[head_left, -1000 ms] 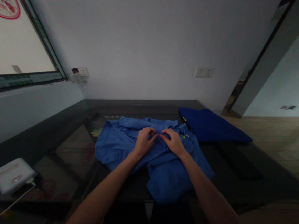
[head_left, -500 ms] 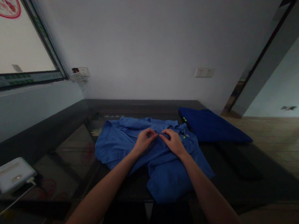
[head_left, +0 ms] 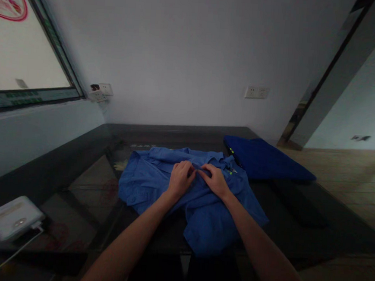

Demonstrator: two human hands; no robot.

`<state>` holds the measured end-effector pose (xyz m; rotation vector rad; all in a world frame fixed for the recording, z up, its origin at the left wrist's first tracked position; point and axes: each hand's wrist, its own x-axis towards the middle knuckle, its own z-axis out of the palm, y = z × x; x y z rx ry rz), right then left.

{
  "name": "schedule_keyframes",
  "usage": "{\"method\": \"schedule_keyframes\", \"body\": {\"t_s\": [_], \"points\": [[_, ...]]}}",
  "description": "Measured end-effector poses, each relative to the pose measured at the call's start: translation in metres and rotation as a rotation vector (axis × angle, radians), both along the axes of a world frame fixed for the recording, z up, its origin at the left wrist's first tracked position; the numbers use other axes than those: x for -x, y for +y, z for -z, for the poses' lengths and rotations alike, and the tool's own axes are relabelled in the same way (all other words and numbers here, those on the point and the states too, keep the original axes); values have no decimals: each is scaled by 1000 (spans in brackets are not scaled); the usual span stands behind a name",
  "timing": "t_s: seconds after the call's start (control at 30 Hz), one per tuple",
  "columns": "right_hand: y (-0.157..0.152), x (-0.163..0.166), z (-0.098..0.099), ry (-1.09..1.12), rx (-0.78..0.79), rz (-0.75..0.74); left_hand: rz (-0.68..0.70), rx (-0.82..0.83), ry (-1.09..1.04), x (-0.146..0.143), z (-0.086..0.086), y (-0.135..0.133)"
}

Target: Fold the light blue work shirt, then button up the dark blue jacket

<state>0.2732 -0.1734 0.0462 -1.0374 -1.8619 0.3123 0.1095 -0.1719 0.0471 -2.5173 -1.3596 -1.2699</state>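
A blue button-up shirt (head_left: 148, 180) lies spread and rumpled on a dark glass table (head_left: 89, 184). My left hand (head_left: 180, 178) and my right hand (head_left: 216, 180) rest side by side on the shirt's middle, near the collar. Both have their fingers curled and pinch the shirt's front edges where they meet. What sits between the fingertips is too small to make out. The shirt's lower part hangs toward me over the table's front edge.
A folded dark blue garment (head_left: 264, 157) lies at the table's back right. A white box with a cable (head_left: 14, 218) sits at the front left. Wall sockets (head_left: 256, 92) are behind, a window at the left, and a doorway to tiled floor at the right.
Both hands have shifted slightly toward me and closer together on the shirt's front. The shirt itself has hardly moved.
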Motion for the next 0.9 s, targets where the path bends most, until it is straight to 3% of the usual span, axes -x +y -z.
{"method": "schedule_keyframes", "body": {"t_s": [0.2,0.37,0.47,0.7,0.83,0.9], "points": [[1,-7,-6,73,21,40,187,82,-269,-4,-2,2],[-1,-10,-11,64,35,24,218,200,-539,-4,2,9],[-1,-9,-11,56,29,5,239,300,-568,-4,5,11],[-2,-8,-12,7,68,-71,215,321,-467,0,5,16],[-4,-7,-13,-49,124,-98,66,283,-97,13,17,27],[-5,-6,-13,-79,168,-121,-20,341,118,20,27,31]]}}
